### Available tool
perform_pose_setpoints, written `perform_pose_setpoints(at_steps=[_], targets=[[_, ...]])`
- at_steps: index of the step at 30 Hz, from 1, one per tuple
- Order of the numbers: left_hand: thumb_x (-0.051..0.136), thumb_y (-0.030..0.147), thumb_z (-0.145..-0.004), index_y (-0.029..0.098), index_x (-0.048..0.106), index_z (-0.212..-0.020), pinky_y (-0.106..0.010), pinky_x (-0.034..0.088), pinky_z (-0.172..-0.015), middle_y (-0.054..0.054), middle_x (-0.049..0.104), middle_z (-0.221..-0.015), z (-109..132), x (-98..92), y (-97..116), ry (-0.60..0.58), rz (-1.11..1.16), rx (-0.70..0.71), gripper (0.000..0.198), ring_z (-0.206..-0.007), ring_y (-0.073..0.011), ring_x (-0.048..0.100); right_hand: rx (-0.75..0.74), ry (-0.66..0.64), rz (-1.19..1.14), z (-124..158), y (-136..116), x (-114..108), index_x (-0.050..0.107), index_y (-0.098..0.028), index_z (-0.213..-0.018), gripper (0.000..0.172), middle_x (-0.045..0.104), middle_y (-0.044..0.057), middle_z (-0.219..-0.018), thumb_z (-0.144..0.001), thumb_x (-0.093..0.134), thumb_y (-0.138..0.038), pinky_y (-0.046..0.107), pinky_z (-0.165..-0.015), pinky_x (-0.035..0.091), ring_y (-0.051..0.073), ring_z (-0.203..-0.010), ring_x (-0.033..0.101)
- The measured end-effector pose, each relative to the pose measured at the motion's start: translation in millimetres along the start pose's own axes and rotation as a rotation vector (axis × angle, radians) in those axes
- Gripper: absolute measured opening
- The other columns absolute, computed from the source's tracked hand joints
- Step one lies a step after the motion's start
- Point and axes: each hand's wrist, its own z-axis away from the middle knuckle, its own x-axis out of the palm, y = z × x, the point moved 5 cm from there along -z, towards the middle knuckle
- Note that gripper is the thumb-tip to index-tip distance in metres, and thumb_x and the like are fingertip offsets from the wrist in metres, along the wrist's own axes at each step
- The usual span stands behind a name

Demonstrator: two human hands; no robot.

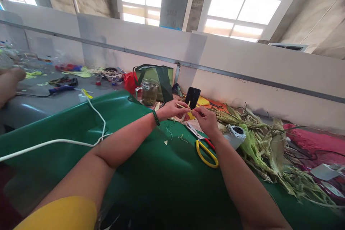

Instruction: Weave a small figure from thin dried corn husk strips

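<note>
Thin, pale corn husk strips point(182, 106) cross each other between my fingertips, above the far part of the green mat point(161, 172). My left hand point(171, 110), below a dark green bead bracelet point(155, 117), pinches them from the left. From the right, my right hand point(207, 119) closes finger and thumb on the same strips, and the two hands almost meet. Just under them lie scissors point(201, 142) with one yellow and one red handle, partly behind my right forearm. Small scraps and a loose thread point(170, 131) are on the mat.
A phone point(193, 97) stands upright behind my hands. A glass mug point(150, 92) and a green bag point(164, 79) are at back left. Corn husks point(275, 143) and a white thread spool point(237, 134) fill the right. A white cable point(67, 141) crosses the mat. Another person's hand point(10, 81) is far left.
</note>
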Motion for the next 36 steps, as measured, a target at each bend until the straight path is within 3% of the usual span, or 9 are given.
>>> perform_pose_setpoints(at_steps=[6,10,15,21,27,33,36], targets=[[0.071,0.046,-0.071,0.008,0.069,-0.085,-0.019,0.040,-0.049,-0.004,0.066,-0.059,3,3.0,7,-0.123,-0.109,0.078,0.041,-0.050,-0.0076,0.050,-0.032,-0.098,0.051,0,1,2,0.063,-0.019,-0.071,0.025,0.061,0.001,-0.061,-0.081,0.055,-0.040,0.026,-0.054,0.036,0.014,-0.056,0.050],[0.073,0.046,-0.069,0.008,0.069,-0.082,-0.019,0.042,-0.051,-0.003,0.065,-0.058,3,0.0,4,-0.086,-0.077,0.023,0.041,-0.050,-0.0080,0.052,-0.001,-0.110,0.059,-3,7,-1,0.063,-0.020,-0.070,0.028,0.058,0.000,-0.057,-0.080,0.055,-0.045,0.026,-0.051,0.035,0.014,-0.053,0.048],[0.074,0.051,-0.068,0.009,0.067,-0.092,-0.020,0.047,-0.055,-0.005,0.070,-0.069,1,-0.6,0,-0.116,0.075,-0.037,0.048,-0.056,-0.0096,0.060,0.014,-0.037,0.119,-4,12,-9,0.060,-0.020,-0.067,0.037,0.057,0.000,-0.057,-0.080,0.053,-0.054,0.026,-0.052,0.034,0.014,-0.053,0.047],[0.080,0.039,-0.065,0.009,0.065,-0.104,-0.019,0.046,-0.056,-0.005,0.070,-0.071,0,-3.0,1,-0.049,0.126,-0.028,0.051,-0.057,-0.0080,0.059,0.013,-0.028,0.156,-4,11,-10,0.058,-0.021,-0.069,0.038,0.058,0.001,-0.059,-0.083,0.047,-0.054,0.027,-0.053,0.037,0.015,-0.054,0.050],[0.072,0.036,-0.073,0.008,0.067,-0.095,-0.017,0.040,-0.049,-0.001,0.062,-0.057,-1,-2.7,2,-0.006,0.089,0.003,0.036,-0.053,-0.0083,0.056,0.012,-0.088,0.078,-1,8,0,0.064,-0.020,-0.077,0.034,0.062,0.002,-0.061,-0.084,0.050,-0.050,0.027,-0.054,0.042,0.016,-0.055,0.054],[0.072,0.026,-0.071,0.008,0.068,-0.079,-0.020,0.045,-0.052,0.000,0.060,-0.056,-6,-4.0,-4,0.057,0.005,0.053,0.020,-0.052,-0.0087,0.056,-0.004,-0.207,0.117,4,1,8,0.066,-0.021,-0.077,0.026,0.065,0.002,-0.062,-0.084,0.052,-0.041,0.026,-0.055,0.040,0.015,-0.056,0.055],[0.072,0.026,-0.071,0.008,0.067,-0.076,-0.019,0.044,-0.051,-0.001,0.061,-0.057,-6,-3.7,-2,0.025,-0.039,0.070,0.019,-0.052,-0.0090,0.056,-0.001,-0.243,0.112,4,2,7,0.065,-0.020,-0.074,0.027,0.063,0.001,-0.059,-0.084,0.051,-0.041,0.027,-0.055,0.040,0.015,-0.054,0.055]])
